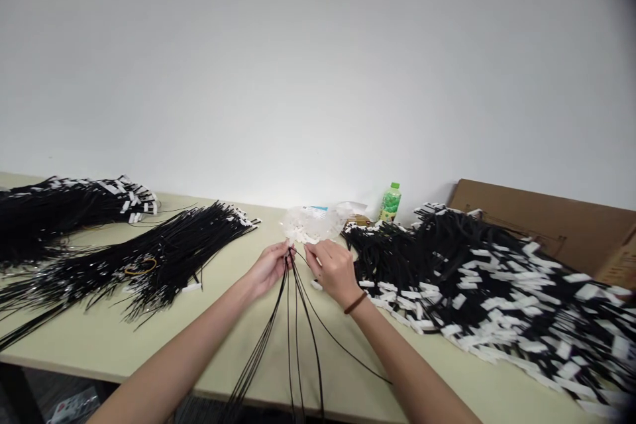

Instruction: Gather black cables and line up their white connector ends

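Observation:
At the middle of the table, my left hand (271,267) is closed around the upper ends of several thin black cables (268,328). The cables hang down over the table's front edge, and one strays to the right. Just right of it, my right hand (334,269) has its thumb and fingers pinched together; what they hold, if anything, is too small to make out. A clear plastic bag (318,220) of small white pieces lies right behind both hands. A brown band circles my right wrist.
On the right is a large heap of black cables with white connectors (487,291), a cardboard box (536,215) behind it. A green-capped bottle (390,203) stands near the wall. Leftward lie a cable bundle (183,252) with a yellow rubber band (141,267) and another pile (64,212).

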### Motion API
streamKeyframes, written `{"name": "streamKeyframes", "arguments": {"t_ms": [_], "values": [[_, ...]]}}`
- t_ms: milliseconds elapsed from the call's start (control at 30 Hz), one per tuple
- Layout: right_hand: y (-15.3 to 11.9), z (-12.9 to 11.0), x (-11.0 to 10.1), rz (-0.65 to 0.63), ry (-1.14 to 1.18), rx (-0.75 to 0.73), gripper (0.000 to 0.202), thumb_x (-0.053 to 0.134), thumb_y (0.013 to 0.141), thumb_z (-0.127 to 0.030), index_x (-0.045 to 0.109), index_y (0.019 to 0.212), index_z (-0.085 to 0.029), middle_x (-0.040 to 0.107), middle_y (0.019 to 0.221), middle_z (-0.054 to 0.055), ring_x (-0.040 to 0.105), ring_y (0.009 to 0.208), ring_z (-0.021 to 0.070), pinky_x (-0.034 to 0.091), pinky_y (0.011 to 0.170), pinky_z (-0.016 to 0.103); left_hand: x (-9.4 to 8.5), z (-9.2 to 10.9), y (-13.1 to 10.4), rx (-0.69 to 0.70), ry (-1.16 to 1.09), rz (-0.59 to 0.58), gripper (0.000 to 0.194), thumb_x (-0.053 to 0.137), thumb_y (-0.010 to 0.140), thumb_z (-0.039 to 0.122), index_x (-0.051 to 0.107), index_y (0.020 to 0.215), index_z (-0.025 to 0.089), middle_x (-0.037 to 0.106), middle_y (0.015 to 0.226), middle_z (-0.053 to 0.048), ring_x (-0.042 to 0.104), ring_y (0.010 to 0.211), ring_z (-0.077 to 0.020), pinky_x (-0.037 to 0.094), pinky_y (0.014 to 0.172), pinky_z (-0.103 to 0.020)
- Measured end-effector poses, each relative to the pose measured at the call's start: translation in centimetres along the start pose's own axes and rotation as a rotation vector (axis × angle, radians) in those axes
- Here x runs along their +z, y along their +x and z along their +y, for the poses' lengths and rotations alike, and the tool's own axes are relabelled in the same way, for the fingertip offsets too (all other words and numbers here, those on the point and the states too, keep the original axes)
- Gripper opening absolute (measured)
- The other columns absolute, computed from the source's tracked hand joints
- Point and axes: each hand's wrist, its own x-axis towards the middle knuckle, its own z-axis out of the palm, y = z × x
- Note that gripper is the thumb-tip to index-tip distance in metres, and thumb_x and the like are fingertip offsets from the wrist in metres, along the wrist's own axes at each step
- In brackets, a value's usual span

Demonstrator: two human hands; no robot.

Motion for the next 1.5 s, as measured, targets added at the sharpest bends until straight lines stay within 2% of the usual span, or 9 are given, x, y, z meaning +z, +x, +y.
{"name": "streamKeyframes", "arguments": {"t_ms": [267, 500, 633, 1000, 1367, 1500], "values": [[-0.1, -0.2, 0.4, 0.012, -0.146, -0.051, 0.023, 0.043, 0.086, -0.016, 0.052, 0.066, -0.017, 0.050, 0.056, 0.002, 0.044, 0.057, 0.0144, 0.032, 0.055, 0.029, 0.5, -0.4, -0.3, -0.011, 0.006, -0.072, 0.011, 0.063, 0.071, 0.019, 0.059, 0.069, 0.009, 0.054, 0.060, -0.001, 0.045, 0.048, -0.0045, 0.038, 0.048, -0.018], [-0.1, 0.0, 0.4, -0.036, -0.137, -0.063, 0.019, 0.038, 0.087, -0.014, 0.056, 0.094, -0.011, 0.057, 0.070, 0.007, 0.047, 0.069, 0.0183, 0.038, 0.062, 0.030, 0.9, -0.3, -0.6, -0.011, 0.020, -0.097, 0.014, 0.067, 0.068, 0.021, 0.059, 0.069, 0.009, 0.054, 0.062, 0.000, 0.045, 0.049, -0.0042, 0.037, 0.049, -0.018], [-0.2, 0.1, 0.4, -0.053, -0.148, -0.072, 0.021, 0.038, 0.087, -0.012, 0.055, 0.098, -0.009, 0.057, 0.071, 0.007, 0.047, 0.070, 0.0187, 0.039, 0.062, 0.031, 0.8, -0.3, -0.6, -0.001, 0.029, -0.093, 0.016, 0.067, 0.067, 0.022, 0.059, 0.069, 0.009, 0.054, 0.062, 0.000, 0.045, 0.049, -0.0044, 0.036, 0.049, -0.018], [-0.1, -0.2, 0.4, -0.026, -0.250, -0.033, 0.018, 0.046, 0.086, -0.016, 0.054, 0.069, -0.015, 0.051, 0.056, 0.001, 0.044, 0.059, 0.0143, 0.029, 0.055, 0.028, 0.8, -0.4, -0.6, 0.072, 0.080, -0.063, 0.018, 0.067, 0.067, 0.025, 0.059, 0.069, 0.009, 0.053, 0.064, 0.000, 0.044, 0.050, -0.0034, 0.035, 0.052, -0.017], [-0.3, -0.1, 0.3, 0.016, -0.316, -0.085, 0.017, 0.049, 0.083, -0.017, 0.054, 0.067, -0.015, 0.049, 0.055, 0.001, 0.042, 0.060, 0.0143, 0.025, 0.056, 0.029, 1.1, -0.2, -0.8, 0.140, 0.178, -0.023, 0.021, 0.066, 0.066, 0.031, 0.058, 0.066, 0.011, 0.053, 0.062, 0.002, 0.041, 0.049, -0.0037, 0.032, 0.051, -0.019], [-0.3, 0.0, 0.3, 0.017, -0.333, -0.105, 0.012, 0.050, 0.083, -0.017, 0.057, 0.074, -0.014, 0.050, 0.057, 0.001, 0.042, 0.062, 0.0148, 0.025, 0.057, 0.029, 1.1, -0.2, -0.8, 0.151, 0.191, -0.009, 0.022, 0.067, 0.065, 0.032, 0.058, 0.066, 0.011, 0.053, 0.061, 0.002, 0.041, 0.049, -0.0039, 0.032, 0.051, -0.019]]}}
